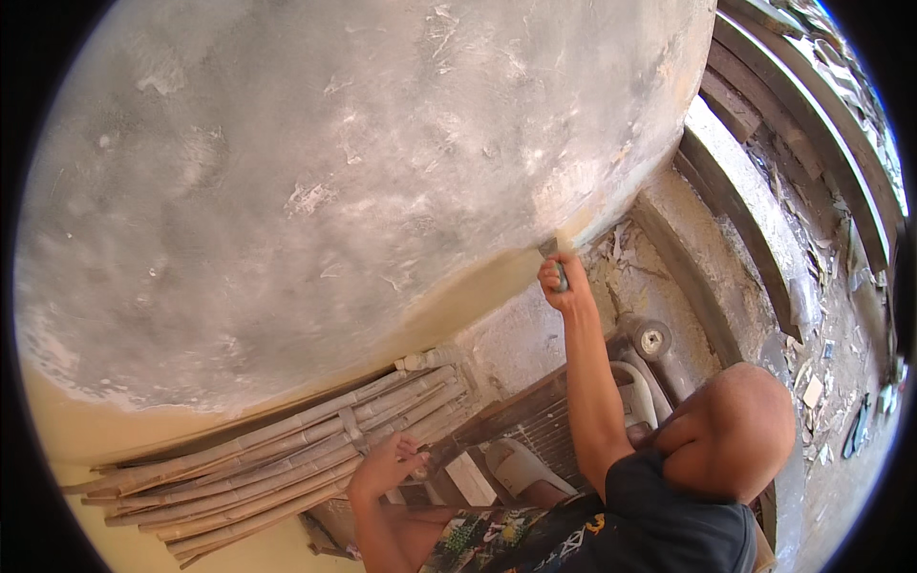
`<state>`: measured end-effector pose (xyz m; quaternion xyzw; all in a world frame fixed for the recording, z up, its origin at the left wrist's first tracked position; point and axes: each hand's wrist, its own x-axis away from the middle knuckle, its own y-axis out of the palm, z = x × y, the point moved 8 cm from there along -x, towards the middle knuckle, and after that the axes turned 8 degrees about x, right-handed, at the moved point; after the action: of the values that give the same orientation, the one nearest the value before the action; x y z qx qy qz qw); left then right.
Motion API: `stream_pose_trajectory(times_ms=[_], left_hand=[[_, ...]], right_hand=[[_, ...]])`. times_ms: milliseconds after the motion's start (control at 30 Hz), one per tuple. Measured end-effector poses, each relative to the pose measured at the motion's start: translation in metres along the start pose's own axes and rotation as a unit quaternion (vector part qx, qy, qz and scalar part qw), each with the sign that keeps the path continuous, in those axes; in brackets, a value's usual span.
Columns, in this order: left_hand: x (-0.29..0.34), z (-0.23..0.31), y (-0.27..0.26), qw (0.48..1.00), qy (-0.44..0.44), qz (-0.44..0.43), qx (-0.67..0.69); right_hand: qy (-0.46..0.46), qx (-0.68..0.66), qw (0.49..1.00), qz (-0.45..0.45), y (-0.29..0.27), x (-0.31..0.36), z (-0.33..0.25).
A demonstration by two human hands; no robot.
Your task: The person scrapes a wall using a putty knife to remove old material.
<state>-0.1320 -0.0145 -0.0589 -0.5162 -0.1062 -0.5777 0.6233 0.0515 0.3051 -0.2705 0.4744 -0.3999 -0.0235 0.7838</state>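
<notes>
My right hand [569, 279] is closed round the handle of a scraper [547, 247], its flat metal blade up against the lower part of the wall [315, 201]. The wall is rough, mottled grey with pale scraped patches, and a yellowish band runs along its bottom. Loosely bent, with fingers apart, my left hand [385, 466] hangs near my knee, close to a bundle of bamboo poles [277, 468]. I see nothing held in it.
Curved concrete steps [745, 191] rise at the right, strewn with flakes and debris. A slatted wooden rack [535, 420] lies below my right arm, and my sandalled feet rest on it. A round roller end [652, 338] is beside my right forearm.
</notes>
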Motion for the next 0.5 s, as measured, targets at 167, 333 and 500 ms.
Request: stream_pose_trajectory(times_ms=[167, 333, 500], left_hand=[[0.010, 0.002, -0.002, 0.999, -0.039, -0.004, 0.027], [0.004, -0.011, -0.002, 0.999, -0.020, -0.009, 0.041], [-0.003, -0.011, -0.001, 0.999, -0.025, -0.011, 0.043]], right_hand=[[-0.031, 0.070, 0.997, 0.000, 0.000, 0.000, 0.004], [-0.033, 0.071, 0.997, 0.013, 0.001, -0.002, 0.003], [-0.023, 0.079, 0.997, -0.009, -0.004, 0.000, 0.000]])
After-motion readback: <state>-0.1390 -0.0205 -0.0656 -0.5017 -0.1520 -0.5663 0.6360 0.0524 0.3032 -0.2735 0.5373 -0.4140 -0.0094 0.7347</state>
